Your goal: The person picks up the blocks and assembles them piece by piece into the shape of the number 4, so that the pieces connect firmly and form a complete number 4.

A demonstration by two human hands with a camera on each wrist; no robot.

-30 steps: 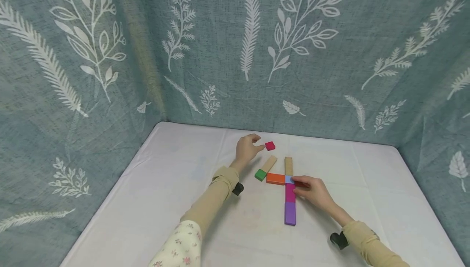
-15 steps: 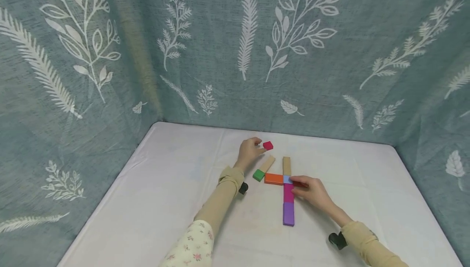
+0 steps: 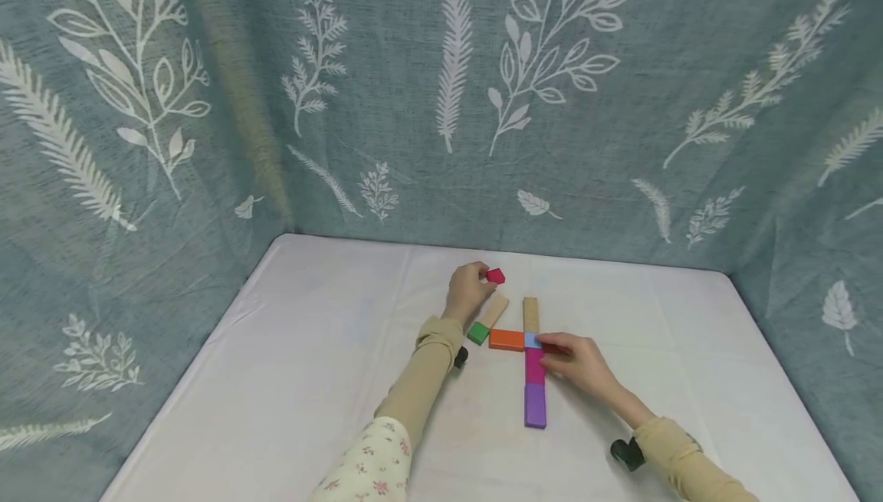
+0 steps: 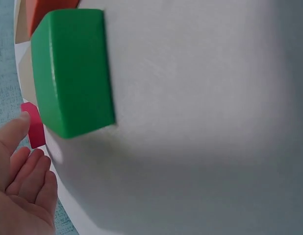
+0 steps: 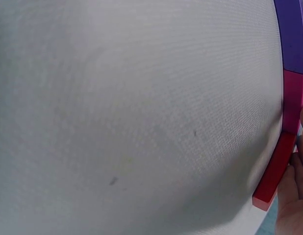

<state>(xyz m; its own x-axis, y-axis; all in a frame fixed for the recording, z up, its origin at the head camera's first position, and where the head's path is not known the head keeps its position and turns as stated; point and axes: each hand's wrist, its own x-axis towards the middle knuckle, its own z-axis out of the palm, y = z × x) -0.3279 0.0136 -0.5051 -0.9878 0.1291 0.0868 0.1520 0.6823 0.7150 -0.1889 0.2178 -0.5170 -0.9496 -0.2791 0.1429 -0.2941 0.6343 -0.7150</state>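
At the far part of the table my left hand [image 3: 466,291] pinches a small red block [image 3: 496,277] between thumb and forefinger. The left wrist view shows the thumb on that block's face. My right hand [image 3: 582,364] rests over the block cross, its fingertips at the light blue block [image 3: 530,339] and the thumb at the magenta block [image 3: 534,365]. A longer red block [image 5: 275,171] lies beneath and beside its fingers, mostly hidden in the head view. A purple block [image 3: 534,405], an orange block [image 3: 507,339] and a plain wood block [image 3: 530,315] form the other arms.
Left of the cross, a green block [image 3: 479,333] touches the end of a slanted pale wood block [image 3: 494,310]. A white cloth [image 3: 310,349] covers the table. A leaf-patterned curtain [image 3: 386,103] stands behind and at both sides.
My left thumb and forefinger have closed in on the small red block, which now sits between them and is slightly turned. The right hand stays at the cross. The head view has shifted slightly.
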